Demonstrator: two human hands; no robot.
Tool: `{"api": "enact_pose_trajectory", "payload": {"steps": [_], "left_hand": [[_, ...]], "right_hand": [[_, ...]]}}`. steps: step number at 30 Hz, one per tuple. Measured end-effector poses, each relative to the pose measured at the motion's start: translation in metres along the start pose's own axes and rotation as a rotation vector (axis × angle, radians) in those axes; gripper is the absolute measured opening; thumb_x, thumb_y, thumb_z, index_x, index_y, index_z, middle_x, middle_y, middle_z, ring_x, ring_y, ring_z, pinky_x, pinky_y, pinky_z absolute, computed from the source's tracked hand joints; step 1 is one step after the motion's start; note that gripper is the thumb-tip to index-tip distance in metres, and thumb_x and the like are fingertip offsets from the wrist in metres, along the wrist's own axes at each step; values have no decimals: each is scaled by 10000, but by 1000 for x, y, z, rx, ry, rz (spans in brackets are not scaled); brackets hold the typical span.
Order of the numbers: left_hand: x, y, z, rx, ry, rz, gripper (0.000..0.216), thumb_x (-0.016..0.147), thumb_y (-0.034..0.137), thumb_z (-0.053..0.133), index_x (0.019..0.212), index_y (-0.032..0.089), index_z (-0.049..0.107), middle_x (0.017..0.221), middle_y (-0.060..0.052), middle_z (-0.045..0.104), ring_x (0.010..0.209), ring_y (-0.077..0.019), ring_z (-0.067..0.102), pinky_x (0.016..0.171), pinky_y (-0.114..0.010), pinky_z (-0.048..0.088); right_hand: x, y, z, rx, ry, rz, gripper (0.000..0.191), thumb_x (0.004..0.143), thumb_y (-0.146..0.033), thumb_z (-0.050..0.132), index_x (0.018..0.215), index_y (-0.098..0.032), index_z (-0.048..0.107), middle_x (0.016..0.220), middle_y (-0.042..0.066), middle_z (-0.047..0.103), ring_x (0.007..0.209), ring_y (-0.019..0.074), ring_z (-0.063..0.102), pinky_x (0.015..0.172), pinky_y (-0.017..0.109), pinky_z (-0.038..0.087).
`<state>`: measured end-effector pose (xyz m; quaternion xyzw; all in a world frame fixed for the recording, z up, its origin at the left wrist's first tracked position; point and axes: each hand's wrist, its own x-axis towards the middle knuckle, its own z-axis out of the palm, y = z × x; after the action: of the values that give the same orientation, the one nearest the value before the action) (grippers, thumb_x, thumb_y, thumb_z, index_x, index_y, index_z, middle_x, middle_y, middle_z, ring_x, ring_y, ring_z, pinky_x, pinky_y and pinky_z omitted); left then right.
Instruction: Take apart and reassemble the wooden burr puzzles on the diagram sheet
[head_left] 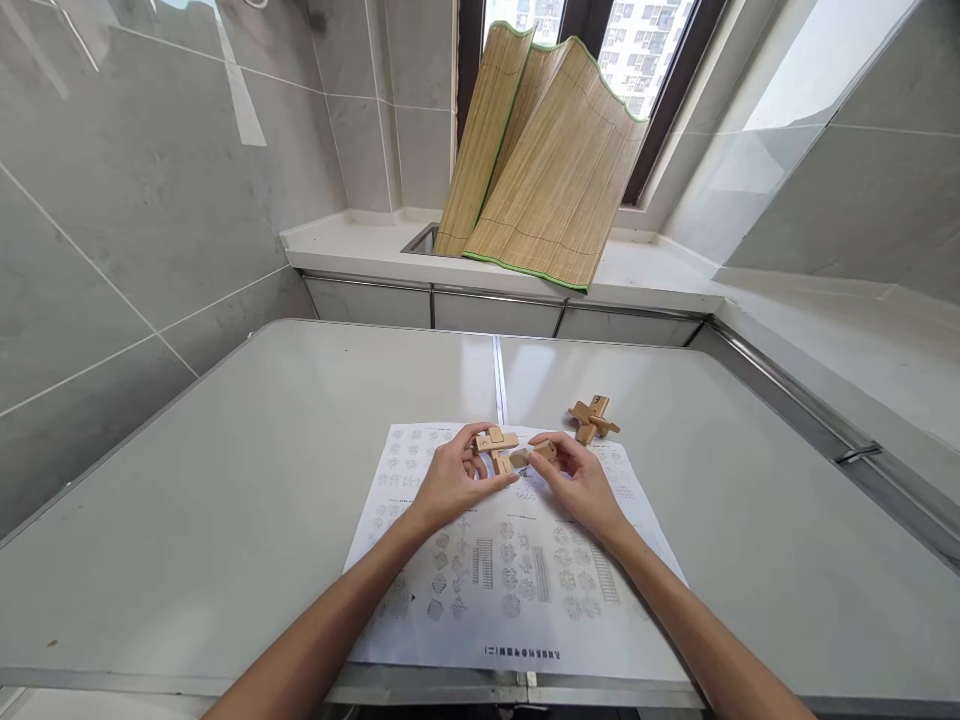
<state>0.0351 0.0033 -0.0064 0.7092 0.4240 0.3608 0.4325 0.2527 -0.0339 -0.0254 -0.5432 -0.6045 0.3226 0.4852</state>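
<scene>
Over the printed diagram sheet [480,640], my left hand [454,478] is closed around several joined wooden puzzle pieces [496,440], light brown and notched. My right hand [577,485] pinches another wooden puzzle piece [545,452] between thumb and fingers, close to the pieces in the left. Whether the two groups touch I cannot tell. Beyond the right hand, a cross-shaped wooden puzzle [592,420] rests on the table by the sheet's far right corner. The sheet carries rows of small line drawings, upside down from my side.
A pale folding table [225,500] with a centre seam spreads under everything. Behind it, a folded bamboo mat [555,170] leans on a white counter [360,245] over a sink, before a window. Grey tiled walls [150,200] stand at the sides, and a metal rail [795,400] runs along the right.
</scene>
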Motion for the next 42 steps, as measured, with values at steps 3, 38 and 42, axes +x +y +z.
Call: {"api": "enact_pose_trajectory", "payload": {"steps": [3, 38, 42], "left_hand": [[1, -4, 1, 13, -7, 11, 667, 742, 480, 875, 1310, 249, 611, 847, 18, 692, 667, -137, 595, 622, -253, 473], [-7, -10, 11, 435, 118, 457, 398, 858, 303, 750, 1217, 247, 587, 985, -2, 713, 724, -138, 673, 606, -249, 501], [-6, -7, 10, 458, 113, 448, 383, 842, 316, 748, 1191, 243, 607, 1022, -21, 672, 737, -140, 649, 584, -246, 500]], "right_hand": [[-3, -2, 2, -42, -8, -33, 299, 953, -500, 674, 1086, -236, 720, 825, 11, 659, 683, 176, 523, 644, 303, 434], [-18, -12, 18, -91, 39, -67, 215, 957, -435, 681, 909, -239, 607, 921, 68, 796, 777, 231, 759, 614, 316, 550], [-20, -10, 17, -143, 47, -109, 213, 962, -436, 674, 916, -244, 595, 890, 62, 789, 725, 219, 746, 550, 301, 524]]}}
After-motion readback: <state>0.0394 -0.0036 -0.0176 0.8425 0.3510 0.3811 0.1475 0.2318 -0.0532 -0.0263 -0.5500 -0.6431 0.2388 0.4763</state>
